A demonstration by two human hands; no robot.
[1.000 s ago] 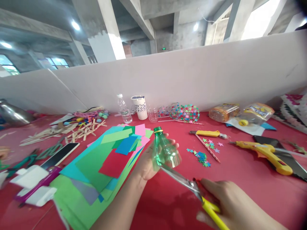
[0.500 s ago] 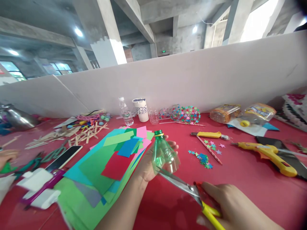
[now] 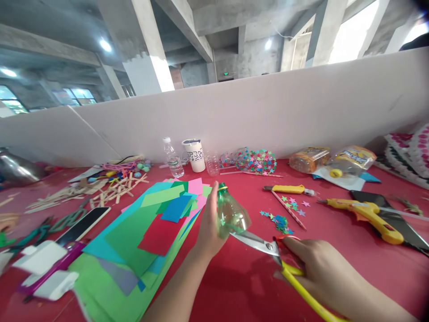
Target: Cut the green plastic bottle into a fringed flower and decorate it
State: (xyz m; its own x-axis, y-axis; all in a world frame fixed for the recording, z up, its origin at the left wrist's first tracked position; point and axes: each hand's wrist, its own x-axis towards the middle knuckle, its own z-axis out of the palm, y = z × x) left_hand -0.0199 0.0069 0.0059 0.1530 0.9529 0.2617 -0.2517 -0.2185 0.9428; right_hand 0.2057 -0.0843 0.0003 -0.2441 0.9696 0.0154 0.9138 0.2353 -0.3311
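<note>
My left hand [image 3: 210, 223] grips the cut-off top of a green plastic bottle [image 3: 234, 212], its neck pointing up and away from me. The thumb lies along the left side; the other fingers are mostly hidden behind the bottle. My right hand [image 3: 318, 268] holds a pair of scissors [image 3: 258, 243] with red and yellow handles. Their blades reach the lower cut edge of the bottle, the tips partly behind or inside the plastic. Just left of my left hand lies a stack of coloured paper [image 3: 134, 237].
Star sequins [image 3: 281, 222], a striped straw [image 3: 290, 211], a yellow utility knife [image 3: 286, 189] and a yellow glue gun [image 3: 368, 214] lie to the right. Along the low wall stand a water bottle [image 3: 173, 161] and a white cup [image 3: 194, 156]. A phone [image 3: 83, 226] and another person's hand [image 3: 8, 221] are at left.
My left hand has turned, its thumb now upright along the bottle's left side. The bottle has shifted slightly, and the scissors have opened wider at the handles, staying at its lower edge.
</note>
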